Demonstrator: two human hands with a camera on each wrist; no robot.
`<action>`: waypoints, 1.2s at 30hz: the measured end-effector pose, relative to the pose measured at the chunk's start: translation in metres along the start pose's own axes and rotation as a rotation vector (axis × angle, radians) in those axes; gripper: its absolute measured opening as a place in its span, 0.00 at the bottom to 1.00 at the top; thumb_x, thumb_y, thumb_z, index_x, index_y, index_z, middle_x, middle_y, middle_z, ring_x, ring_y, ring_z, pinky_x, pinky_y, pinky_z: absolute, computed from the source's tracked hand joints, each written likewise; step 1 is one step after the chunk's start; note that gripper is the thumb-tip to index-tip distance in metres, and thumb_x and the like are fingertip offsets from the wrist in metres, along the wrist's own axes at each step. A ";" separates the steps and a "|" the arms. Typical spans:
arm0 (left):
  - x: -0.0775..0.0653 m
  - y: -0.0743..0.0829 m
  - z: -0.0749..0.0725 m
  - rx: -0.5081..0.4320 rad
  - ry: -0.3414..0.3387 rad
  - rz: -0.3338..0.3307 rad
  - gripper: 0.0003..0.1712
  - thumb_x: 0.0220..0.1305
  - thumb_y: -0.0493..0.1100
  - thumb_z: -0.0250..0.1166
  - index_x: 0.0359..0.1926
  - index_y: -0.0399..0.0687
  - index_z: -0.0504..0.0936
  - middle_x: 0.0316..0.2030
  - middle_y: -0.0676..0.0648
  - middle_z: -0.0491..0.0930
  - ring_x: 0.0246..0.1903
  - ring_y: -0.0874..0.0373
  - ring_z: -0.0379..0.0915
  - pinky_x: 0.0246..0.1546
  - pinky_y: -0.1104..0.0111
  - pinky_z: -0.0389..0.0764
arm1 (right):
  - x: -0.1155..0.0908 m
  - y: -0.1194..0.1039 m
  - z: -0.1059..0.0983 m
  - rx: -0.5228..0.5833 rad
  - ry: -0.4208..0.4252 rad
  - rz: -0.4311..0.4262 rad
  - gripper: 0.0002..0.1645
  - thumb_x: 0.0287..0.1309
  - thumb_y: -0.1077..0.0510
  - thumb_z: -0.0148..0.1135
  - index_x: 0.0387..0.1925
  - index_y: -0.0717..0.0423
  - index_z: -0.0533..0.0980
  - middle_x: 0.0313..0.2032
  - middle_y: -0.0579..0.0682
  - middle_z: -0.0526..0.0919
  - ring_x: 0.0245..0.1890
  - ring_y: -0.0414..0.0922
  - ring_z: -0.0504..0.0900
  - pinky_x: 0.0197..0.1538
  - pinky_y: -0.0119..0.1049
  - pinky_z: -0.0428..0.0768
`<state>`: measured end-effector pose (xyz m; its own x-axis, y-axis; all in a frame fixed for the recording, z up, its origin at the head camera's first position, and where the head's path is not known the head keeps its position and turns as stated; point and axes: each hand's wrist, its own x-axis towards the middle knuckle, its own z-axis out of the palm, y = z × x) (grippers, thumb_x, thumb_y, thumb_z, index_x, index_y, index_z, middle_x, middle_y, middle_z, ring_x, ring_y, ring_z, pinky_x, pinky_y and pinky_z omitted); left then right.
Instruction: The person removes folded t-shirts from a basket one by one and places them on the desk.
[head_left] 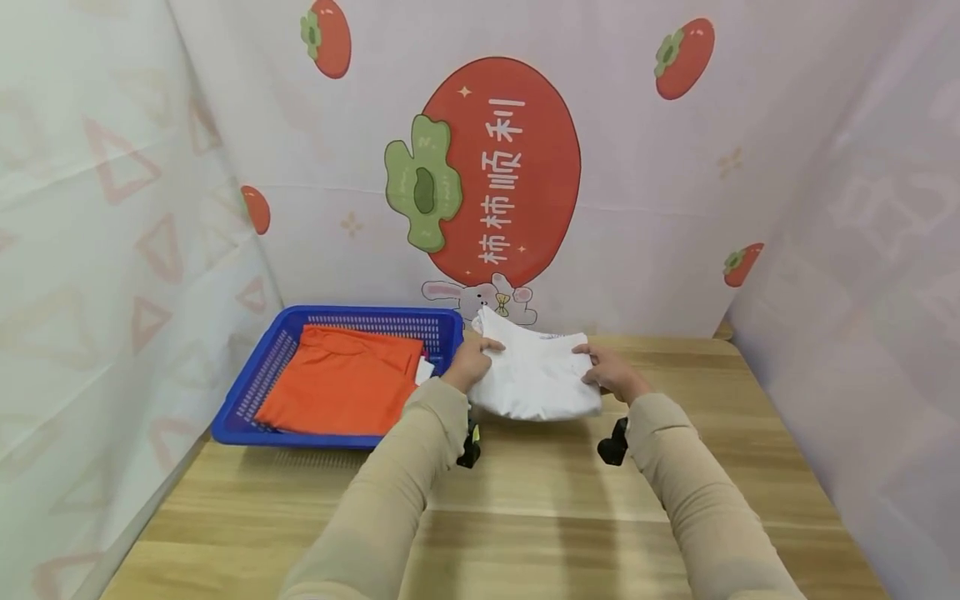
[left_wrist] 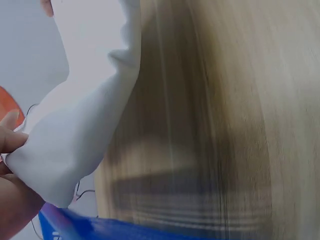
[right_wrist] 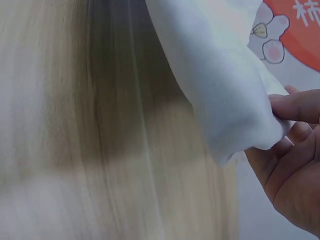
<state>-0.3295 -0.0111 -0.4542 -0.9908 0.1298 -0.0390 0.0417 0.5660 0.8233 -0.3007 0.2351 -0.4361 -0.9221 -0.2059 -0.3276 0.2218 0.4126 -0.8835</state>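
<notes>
Both hands hold a folded white cloth [head_left: 536, 375] up over the wooden table, one at each side of it. My left hand [head_left: 471, 360] pinches its left edge, beside the basket's right rim. On the opposite edge, my right hand [head_left: 609, 372] grips with the thumb on top and fingers beneath, as the right wrist view shows. The cloth [left_wrist: 85, 110] sags between the hands, its lower fold bulging toward me. Some faint blue marking shows near its far edge. A folded orange cloth [head_left: 345, 383] lies in the blue basket [head_left: 300, 439] to the left.
The wooden table [head_left: 525, 517] carries the basket at its back left. A white tag [head_left: 424, 371] lies by the orange cloth. White printed curtains [head_left: 645, 208] stand close behind the table and along both sides.
</notes>
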 end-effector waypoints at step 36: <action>-0.002 -0.021 0.065 0.019 -0.099 -0.173 0.32 0.48 0.22 0.45 0.57 0.42 0.67 0.56 0.41 0.64 0.52 0.50 0.60 0.37 0.63 0.67 | 0.024 0.084 -0.013 -0.274 0.307 0.065 0.29 0.44 0.75 0.52 0.54 0.70 0.64 0.50 0.71 0.65 0.46 0.58 0.65 0.43 0.46 0.68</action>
<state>-0.3204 0.0294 -0.5085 -0.9660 0.1077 -0.2351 -0.1248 0.6021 0.7886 -0.3080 0.2764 -0.5137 -0.9698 0.0853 -0.2284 0.2284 0.6452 -0.7291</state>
